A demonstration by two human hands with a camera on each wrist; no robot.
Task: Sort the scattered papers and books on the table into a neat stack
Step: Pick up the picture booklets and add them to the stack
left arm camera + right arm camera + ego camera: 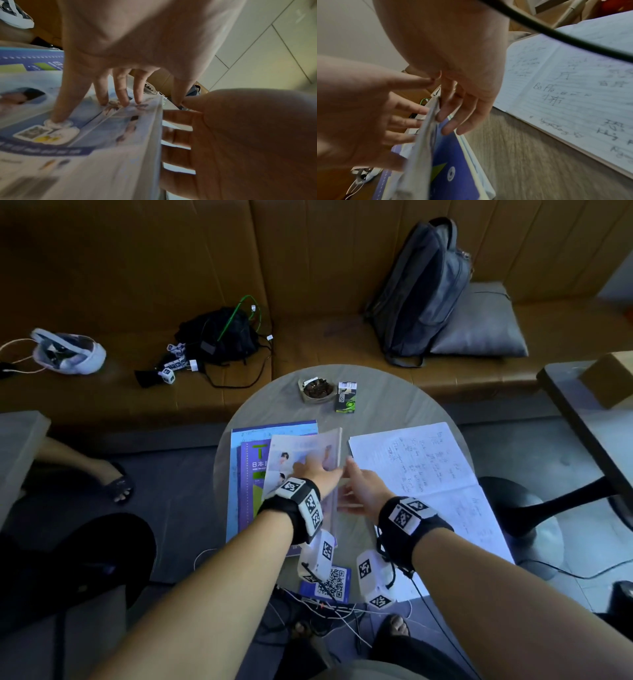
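On the left side of the round table (376,402) lies a pile: a blue sheet (274,431), a purple book (255,474) and, on top, a pale magazine (308,450) printed with photos of people. The magazine is tilted, its right edge raised. My left hand (315,470) presses flat on its cover with spread, straight fingers (120,92). My right hand (352,491) is at the raised right edge, its fingers (450,121) slid underneath. The two thumbs touch at the far corner. An open handwritten notebook (411,463) lies to the right.
An ashtray (317,390) and a small dark pack (346,398) stand at the table's far side. A QR card (330,580) and white cables lie at the near edge. A backpack (424,292) leans on the brown sofa behind. Another table (582,412) is at the right.
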